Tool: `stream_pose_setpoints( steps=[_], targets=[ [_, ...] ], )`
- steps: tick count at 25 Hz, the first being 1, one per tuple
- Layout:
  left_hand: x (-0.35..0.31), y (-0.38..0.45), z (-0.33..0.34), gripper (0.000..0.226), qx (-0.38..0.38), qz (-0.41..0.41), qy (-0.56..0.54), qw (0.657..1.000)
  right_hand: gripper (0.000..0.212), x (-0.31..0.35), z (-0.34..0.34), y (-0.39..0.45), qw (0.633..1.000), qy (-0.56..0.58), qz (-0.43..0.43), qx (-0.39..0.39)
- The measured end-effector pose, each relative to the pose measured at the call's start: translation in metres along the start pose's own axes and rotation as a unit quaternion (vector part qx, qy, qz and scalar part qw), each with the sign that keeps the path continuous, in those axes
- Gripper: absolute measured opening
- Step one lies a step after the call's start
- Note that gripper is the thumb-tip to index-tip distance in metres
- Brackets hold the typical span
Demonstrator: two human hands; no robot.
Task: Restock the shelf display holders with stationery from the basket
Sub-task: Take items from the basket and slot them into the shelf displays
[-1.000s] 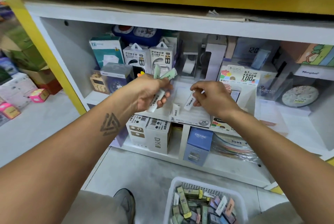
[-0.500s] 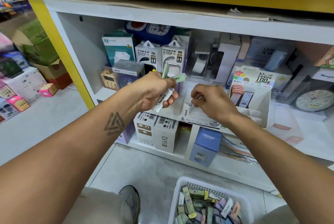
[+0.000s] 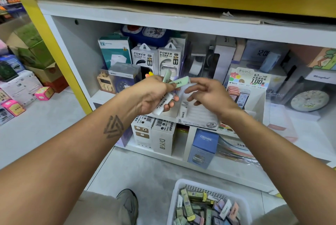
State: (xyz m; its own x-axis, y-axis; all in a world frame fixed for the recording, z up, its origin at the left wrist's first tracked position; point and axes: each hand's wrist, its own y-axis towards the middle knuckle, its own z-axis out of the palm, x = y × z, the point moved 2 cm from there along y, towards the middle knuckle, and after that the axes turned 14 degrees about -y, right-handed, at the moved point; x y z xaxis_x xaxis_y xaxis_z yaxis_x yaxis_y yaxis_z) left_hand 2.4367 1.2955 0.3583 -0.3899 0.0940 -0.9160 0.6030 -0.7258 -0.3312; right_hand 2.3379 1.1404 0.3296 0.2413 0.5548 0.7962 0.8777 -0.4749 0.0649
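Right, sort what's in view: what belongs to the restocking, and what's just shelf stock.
Part of the job:
- basket of lead cases on the floor
- cases gripped in the left hand
- white holder on the shelf
- right hand, fingers spread, holding nothing

Just lying about:
- power banks
- blue box
- DIY box
- clock
- pink box
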Motion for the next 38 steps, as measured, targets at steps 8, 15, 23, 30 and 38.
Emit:
stream_pose_setpoints(
  steps=[8,15,23,30,38],
  targets=[
    [-0.001,0.003,0.017,0.025,0.007,-0.018,-0.024,1.0,0.017,0.005,-0.021,-0.01,0.981,0.191,0.028,-0.032],
    [0.001,0.009,0.022,0.018,-0.018,-0.023,-0.006,1.0,0.012,-0.005,-0.039,-0.014,0.985,0.162,0.021,-0.051],
    [-0.001,0.009,0.02,0.019,-0.035,-0.033,0.023,0.999,0.015,-0.022,-0.026,-0.004,0.975,-0.2,-0.063,-0.078],
    [-0.004,0.005,0.016,0.026,-0.019,-0.042,0.028,0.999,0.015,-0.023,-0.011,-0.005,0.965,-0.25,-0.079,0.0],
    [-0.006,-0.002,0.017,0.026,0.025,-0.071,-0.013,0.997,0.005,-0.013,-0.009,-0.011,0.915,-0.373,-0.151,0.023]
  ],
)
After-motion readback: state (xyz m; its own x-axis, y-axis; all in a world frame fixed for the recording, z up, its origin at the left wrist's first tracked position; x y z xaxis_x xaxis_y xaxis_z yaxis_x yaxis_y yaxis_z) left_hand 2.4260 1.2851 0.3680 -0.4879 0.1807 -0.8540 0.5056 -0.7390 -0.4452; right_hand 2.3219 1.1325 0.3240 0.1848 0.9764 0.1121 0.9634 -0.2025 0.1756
